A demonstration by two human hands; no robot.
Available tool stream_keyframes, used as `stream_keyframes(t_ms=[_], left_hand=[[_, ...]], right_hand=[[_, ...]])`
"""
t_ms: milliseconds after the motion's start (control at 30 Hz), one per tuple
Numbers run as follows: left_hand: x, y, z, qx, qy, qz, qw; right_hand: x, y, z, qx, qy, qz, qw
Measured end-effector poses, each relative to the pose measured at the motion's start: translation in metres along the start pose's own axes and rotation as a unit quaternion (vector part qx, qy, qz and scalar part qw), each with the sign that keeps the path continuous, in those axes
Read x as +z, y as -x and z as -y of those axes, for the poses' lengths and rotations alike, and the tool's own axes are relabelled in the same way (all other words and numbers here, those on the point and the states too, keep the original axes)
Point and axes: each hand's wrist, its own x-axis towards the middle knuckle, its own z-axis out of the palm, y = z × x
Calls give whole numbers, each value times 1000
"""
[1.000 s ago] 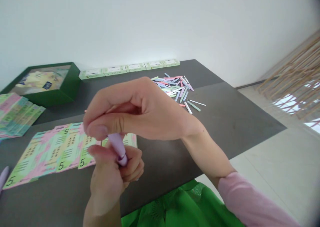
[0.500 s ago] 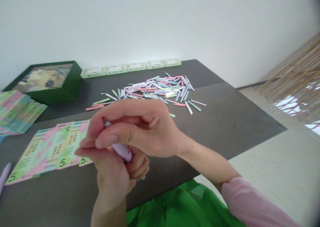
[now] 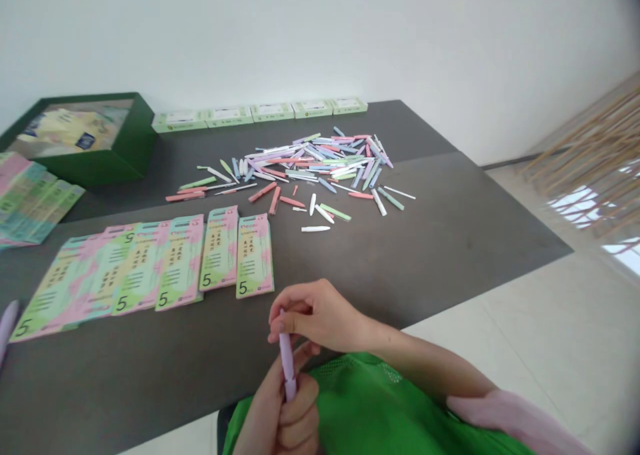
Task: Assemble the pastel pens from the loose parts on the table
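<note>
A slim lilac pen-like stick (image 3: 287, 360) stands nearly upright close to my body, at the table's near edge. My left hand (image 3: 296, 418) has its fingers wrapped round the lower end. At the top, my right hand (image 3: 323, 318) pinches the tip between thumb and fingers. What the stick is exactly, I cannot make out. Just beyond my hands lie flat green-and-pink printed packs marked 5, the nearest pack (image 3: 255, 258) being at the right end of their row. Farther back spreads a loose pile of pastel sticks and caps (image 3: 320, 161).
A dark green box (image 3: 133, 138) with yellowish packets inside stands at the back left. Stacked printed packs (image 3: 37, 201) lean before it. Several pale green boxes (image 3: 273, 111) line the wall. Another lilac stick (image 3: 7, 325) lies at the left edge of the dark table (image 3: 425, 255).
Both hands have come down and nearer my body with the lilac stick, which is now more upright. The packs and small pieces behind them have come into sight.
</note>
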Motion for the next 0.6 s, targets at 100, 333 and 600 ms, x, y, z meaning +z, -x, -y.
stream_keyframes(t_ms=[100, 333, 600], left_hand=[[-7, 7, 1, 60, 43, 38, 997], [29, -7, -23, 119, 18, 184, 976], [52, -11, -25, 85, 47, 216, 972]], right_hand=[[-2, -4, -12, -6, 7, 0, 1000], [-11, -24, 26, -86, 54, -6, 995], [-26, -25, 74, -141, 137, 114, 974]])
